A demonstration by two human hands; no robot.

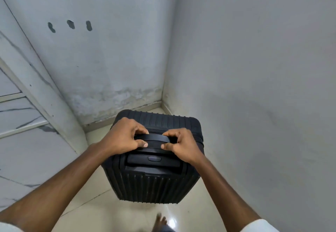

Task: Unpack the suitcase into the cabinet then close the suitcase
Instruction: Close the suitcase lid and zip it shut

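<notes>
The two pale walls (236, 50) meet in a corner, and along the left edge runs the cabinet (23, 115), white with grey marble veining, its panels closed as far as I can see. Below is a glossy cream floor (94, 210).

In that floor corner stands the suitcase (154, 182), a black ribbed hard shell, upright and shut. Nothing of its contents shows, so I can't say what is packed inside or whether it has already been emptied. Standing on end like this it could not be opened flat, so my guess is that it is being carried or positioned, either out from the corner before unpacking or back into it afterwards.

Both hands are on the carry handle (151, 138) on its top face. The left hand (121, 137) curls its fingers over the handle's left end with the thumb pressed beneath, and the right hand (179, 144) clamps the right end the same way: a two-handed hold suited to a heavy lift. Just nearer than the handle sits the recessed pull handle with its release button (154, 158), untouched.

A bare foot (160, 220) rests at the floor's near edge.
</notes>
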